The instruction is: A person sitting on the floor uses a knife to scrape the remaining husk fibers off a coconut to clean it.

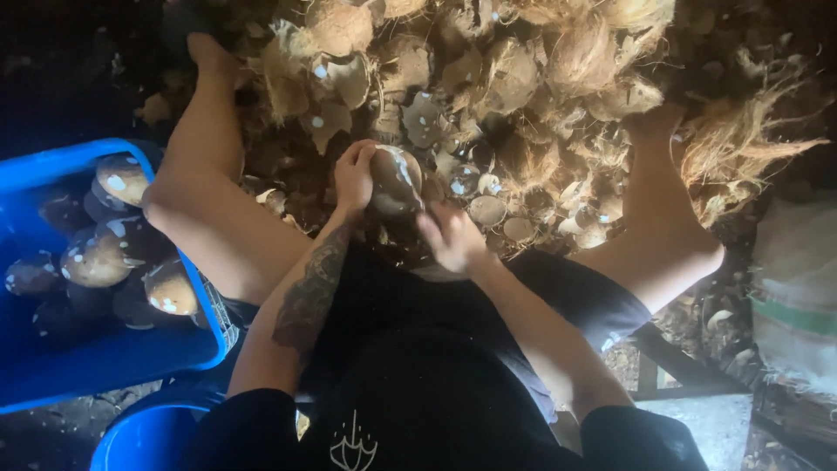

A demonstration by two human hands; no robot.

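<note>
Many husk pieces and shell fragments form one big heap (523,96) on the floor, spreading beyond the person's knees; it lies right in front of the seated person, probably so that waste can fall there without any reaching. Left of this heap stands a blue crate (52,366) with several peeled brown coconuts (96,257) inside, close beside the person's left leg, so a finished one seems easy to drop in. Under the crate, nearer to the person than the heap, the rim of a blue bucket (139,436) shows. At the far right of the heap, a pale sack (798,296) leans.

At the near edge of the heap, between the knees, the coconut (397,179) is held up. The left hand (353,174) wraps its left side with curled fingers, a firm, closed grip that seems to steady it. The right hand (453,237) is just below and right of the coconut; it is blurred, with the fingers partly bent, and whether it grips a tool cannot be told.
</note>
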